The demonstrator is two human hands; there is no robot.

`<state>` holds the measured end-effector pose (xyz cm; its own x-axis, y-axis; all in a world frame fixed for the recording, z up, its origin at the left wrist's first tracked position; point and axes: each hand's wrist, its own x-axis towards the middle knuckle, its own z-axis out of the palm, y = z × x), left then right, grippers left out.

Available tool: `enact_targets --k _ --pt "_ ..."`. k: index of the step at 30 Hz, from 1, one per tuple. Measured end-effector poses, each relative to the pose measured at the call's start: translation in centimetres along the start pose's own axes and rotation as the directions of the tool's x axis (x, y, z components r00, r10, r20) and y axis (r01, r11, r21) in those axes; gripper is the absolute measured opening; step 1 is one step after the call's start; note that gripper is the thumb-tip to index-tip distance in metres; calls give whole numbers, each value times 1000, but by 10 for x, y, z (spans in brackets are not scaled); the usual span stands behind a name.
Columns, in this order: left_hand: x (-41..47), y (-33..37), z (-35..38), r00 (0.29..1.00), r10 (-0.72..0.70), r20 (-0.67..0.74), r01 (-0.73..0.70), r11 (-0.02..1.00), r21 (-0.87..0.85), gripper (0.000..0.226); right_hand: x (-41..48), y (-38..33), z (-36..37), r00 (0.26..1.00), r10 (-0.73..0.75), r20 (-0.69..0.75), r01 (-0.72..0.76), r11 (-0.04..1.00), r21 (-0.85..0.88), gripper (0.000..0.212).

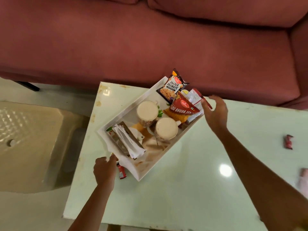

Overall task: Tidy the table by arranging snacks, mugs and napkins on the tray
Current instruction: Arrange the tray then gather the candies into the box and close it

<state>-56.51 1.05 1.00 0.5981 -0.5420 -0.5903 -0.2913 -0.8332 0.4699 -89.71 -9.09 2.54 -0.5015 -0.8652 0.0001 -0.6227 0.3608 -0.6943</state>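
A white tray [150, 165] lies at an angle on the pale green glass table [191, 189]. Two mugs with a creamy drink [147, 110] [167, 128] stand in its middle. White napkins [128, 140] in a holder fill its near-left end. At the far end lean a salted peanuts packet [172, 86], a red and yellow bhujia sev packet [180, 110] and a clear packet with a red strip [194, 97]. My left hand [105, 169] is curled on the tray's near-left corner. My right hand [215, 112] has its fingers spread, its thumb touching the clear packet's red strip.
A small red packet [121, 171] lies on the table against the tray by my left hand. A red wrapped sweet [288, 142] and a pink item [303, 180] lie at the table's right side. A maroon sofa [150, 39] runs behind; a beige plastic chair [30, 139] stands left.
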Motion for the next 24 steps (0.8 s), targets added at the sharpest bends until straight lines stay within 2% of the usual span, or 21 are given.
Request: enact_targets --k 3,6,9,13,21,24 --pt "10 -4 10 998 -20 -56 19 1000 -21 49 53 -1 6 978 10 208 0 999 -44 46" --pt "21 -8 21 998 -18 -61 18 1000 0 48 91 -3 20 890 52 454 -34 998 -49 57" --pt "32 -13 29 998 -33 -58 34 999 10 46 115 -3 34 793 177 583 -163 984 -78 73" --pt "41 -11 39 996 -87 21 88 994 -70 38 129 -3 46 708 228 669 -200 972 -120 80" --pt "40 -10 42 984 -175 40 180 966 -188 39 132 -5 67 578 294 761 -466 885 11 67" --pt "41 -10 39 977 -188 95 207 945 -254 33 127 -6 65 567 300 767 -499 866 30 57"
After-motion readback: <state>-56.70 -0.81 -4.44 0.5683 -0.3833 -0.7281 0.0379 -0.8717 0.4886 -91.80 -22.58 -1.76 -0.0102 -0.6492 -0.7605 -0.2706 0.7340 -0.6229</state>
